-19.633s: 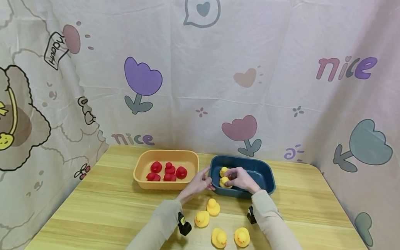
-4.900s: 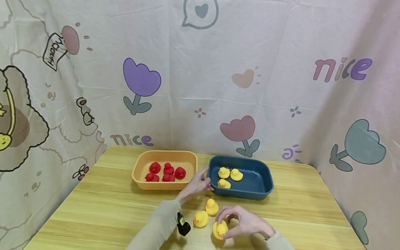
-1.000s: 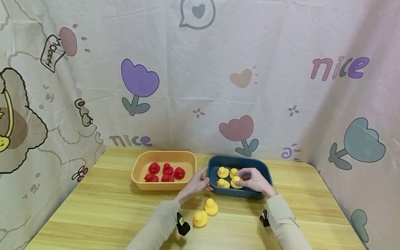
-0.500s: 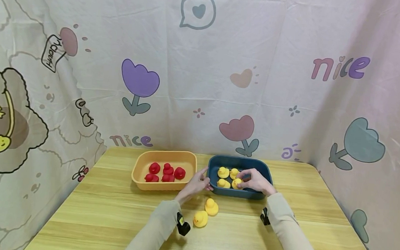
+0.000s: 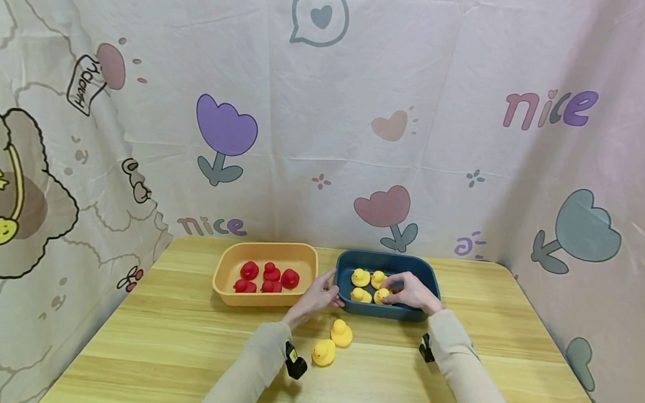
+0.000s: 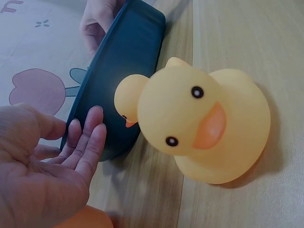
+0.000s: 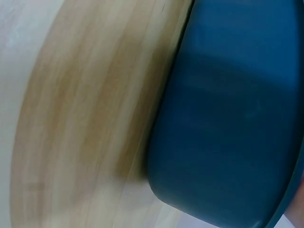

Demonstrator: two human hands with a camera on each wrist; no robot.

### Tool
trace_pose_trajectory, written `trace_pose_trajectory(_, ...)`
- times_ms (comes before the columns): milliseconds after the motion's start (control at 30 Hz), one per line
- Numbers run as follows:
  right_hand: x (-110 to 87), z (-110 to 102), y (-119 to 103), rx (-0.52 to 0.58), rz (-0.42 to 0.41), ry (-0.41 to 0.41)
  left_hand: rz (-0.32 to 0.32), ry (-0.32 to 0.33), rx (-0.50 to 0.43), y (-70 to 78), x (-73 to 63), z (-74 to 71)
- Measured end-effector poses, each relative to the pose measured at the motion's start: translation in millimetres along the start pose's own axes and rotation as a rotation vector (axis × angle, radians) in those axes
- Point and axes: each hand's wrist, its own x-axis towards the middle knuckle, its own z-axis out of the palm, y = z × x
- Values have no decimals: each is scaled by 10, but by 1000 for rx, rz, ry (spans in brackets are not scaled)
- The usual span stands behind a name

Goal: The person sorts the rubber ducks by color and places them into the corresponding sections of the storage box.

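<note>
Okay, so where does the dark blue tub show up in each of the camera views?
Head view: the dark blue tub sits at the back of the table, right of centre, beside the orange tub.
Left wrist view: its outer wall runs diagonally from top centre down to the left hand.
Right wrist view: its wall fills the right side, blurred.
Shared landmark: the wooden table.

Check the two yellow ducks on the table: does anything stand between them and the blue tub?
Nothing visible does. The ducks sit on bare table just before the tub; the left hand touches its left end, off to one side.
</note>
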Motion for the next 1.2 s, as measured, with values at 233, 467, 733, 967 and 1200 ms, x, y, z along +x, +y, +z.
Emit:
trace_pose_trajectory(233,0,10,-2,-13,-31,-3,-10,2,0,7,-4,-2)
trace_pose_trajectory(467,11,19,15,-11,-31,-1,-8,-1,-5,4,-2,-3)
trace_pose_trajectory(733,26,39,10,-33,-35,11,-17,3,-4,17,-10,-4)
trace_pose_trajectory(967,26,46,11,-40,-35,13,-8,3,-17,29,-15,2)
trace_pose_trajectory(1200,34,44,15,-44,-54,1,-6,2,-19,34,-16,3)
